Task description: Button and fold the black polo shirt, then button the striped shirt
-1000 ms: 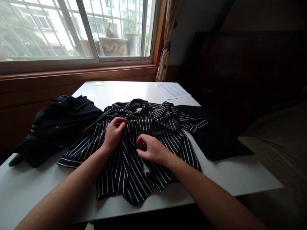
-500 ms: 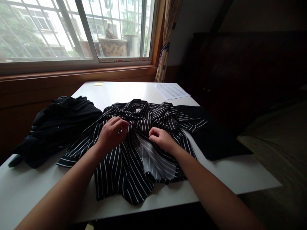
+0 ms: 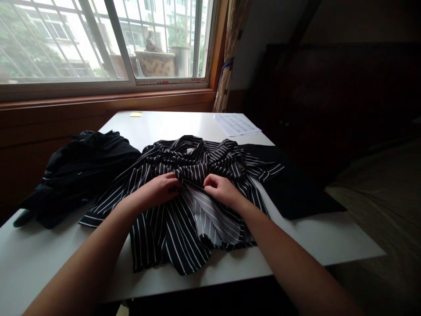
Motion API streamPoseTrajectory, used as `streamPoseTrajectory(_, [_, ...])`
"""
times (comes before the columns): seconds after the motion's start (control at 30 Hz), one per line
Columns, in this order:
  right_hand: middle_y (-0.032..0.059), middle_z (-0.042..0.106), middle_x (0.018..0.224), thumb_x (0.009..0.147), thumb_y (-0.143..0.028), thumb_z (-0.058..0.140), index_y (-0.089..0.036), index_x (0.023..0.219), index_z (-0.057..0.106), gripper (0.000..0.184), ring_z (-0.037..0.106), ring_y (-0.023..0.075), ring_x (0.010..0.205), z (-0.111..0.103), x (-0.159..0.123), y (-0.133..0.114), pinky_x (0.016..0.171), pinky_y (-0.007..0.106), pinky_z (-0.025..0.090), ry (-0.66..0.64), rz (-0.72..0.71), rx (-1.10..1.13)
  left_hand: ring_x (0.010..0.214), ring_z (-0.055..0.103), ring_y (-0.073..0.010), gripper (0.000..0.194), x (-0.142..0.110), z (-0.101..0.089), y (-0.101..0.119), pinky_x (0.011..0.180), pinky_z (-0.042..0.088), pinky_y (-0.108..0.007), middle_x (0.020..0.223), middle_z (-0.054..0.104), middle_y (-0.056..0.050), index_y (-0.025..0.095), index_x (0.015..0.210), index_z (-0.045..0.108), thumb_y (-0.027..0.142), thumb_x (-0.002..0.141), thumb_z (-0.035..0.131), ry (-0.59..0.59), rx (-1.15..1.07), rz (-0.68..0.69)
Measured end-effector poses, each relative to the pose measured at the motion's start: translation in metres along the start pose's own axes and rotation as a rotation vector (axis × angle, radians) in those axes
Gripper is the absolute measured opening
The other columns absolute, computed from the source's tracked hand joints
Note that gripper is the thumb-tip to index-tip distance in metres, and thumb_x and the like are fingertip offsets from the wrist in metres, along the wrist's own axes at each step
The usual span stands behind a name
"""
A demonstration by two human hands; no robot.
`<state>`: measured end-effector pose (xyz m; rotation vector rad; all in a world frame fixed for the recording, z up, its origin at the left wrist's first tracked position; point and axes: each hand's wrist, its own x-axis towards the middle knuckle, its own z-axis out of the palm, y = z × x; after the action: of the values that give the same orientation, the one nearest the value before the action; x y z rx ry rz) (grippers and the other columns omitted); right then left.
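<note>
A black shirt with white stripes (image 3: 186, 237) lies spread and rumpled across the middle of the table, its collar at the far side. Its front gapes, and the paler inner side of the cloth shows below my hands. My left hand (image 3: 164, 188) is closed on the edge of a gathered fold near the shirt's middle. A little to the right, my right hand (image 3: 221, 188) pinches the same fold, fingers curled. The cloth between the two hands is bunched into a band. My fingertips are partly hidden by the fabric and by the hands themselves.
Dark clothing (image 3: 85, 171) is heaped on the left of the white table (image 3: 342, 241). A flat black garment (image 3: 296, 188) lies at the right, partly under a striped sleeve. Printed papers (image 3: 237, 124) and a yellow note (image 3: 136, 114) lie at the back, below a barred window (image 3: 158, 39).
My left hand has come down and slightly right from above the shirt and now grips the fold. My right hand has stayed in place.
</note>
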<state>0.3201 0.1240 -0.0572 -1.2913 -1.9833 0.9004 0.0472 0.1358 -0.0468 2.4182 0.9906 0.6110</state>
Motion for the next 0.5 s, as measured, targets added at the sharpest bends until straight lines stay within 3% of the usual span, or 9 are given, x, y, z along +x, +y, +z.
streamPoseTrajectory(0.3, [-0.0006,0.064,0.074,0.079,-0.023,0.061,-0.018,0.081,0.065,0.007,0.055,0.0130,0.067,-0.001,-0.002,-0.004,0.063,0.025,0.042,-0.007,-0.007,0.020,0.073,0.062,-0.0162,0.009,0.002,0.003,-0.006,0.068,0.052,-0.030,0.095,0.064,-0.004,0.025,0.084,0.073,0.026,0.082,0.064,-0.014,0.044,0.004])
streamPoseTrajectory(0.5, [0.0029,0.066,0.087,0.084,-0.035,0.067,-0.019,0.093,0.072,0.019,0.057,0.0134,0.072,0.006,-0.002,-0.014,0.067,0.026,0.045,0.033,-0.155,-0.013,0.075,0.062,-0.0159,0.012,0.003,0.002,0.000,0.067,0.049,-0.028,0.091,0.064,-0.004,0.024,0.089,0.073,0.027,0.086,0.061,0.003,0.028,0.050])
